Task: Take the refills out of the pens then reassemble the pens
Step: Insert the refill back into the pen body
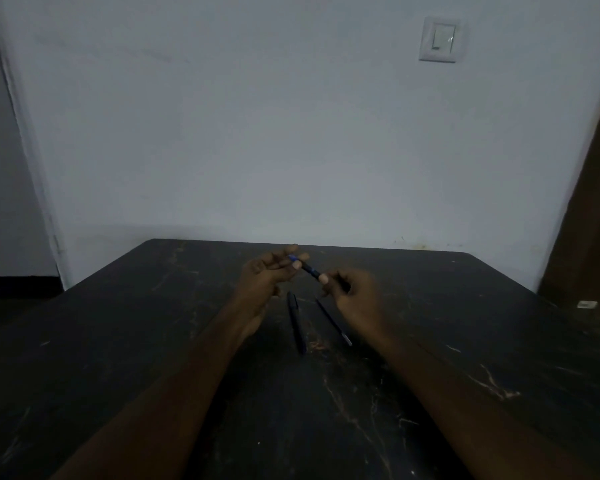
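Note:
Both hands hold one dark pen (pixel 310 270) with a blue end above the black table (pixel 153 341). My left hand (pixel 267 275) pinches its blue far end; my right hand (pixel 355 292) grips the near end. Below them a second dark pen (pixel 298 322) lies on the table, pointing away from me. To its right lies a thin dark refill (pixel 333 322) with a pale tip at its near end. The light is dim, so fine detail of the held pen is hard to make out.
The scratched table runs to a pale wall (pixel 291 133) at the back. A small white object (pixel 586 304) sits near the table's right edge. A dark door or panel (pixel 593 220) stands at the right.

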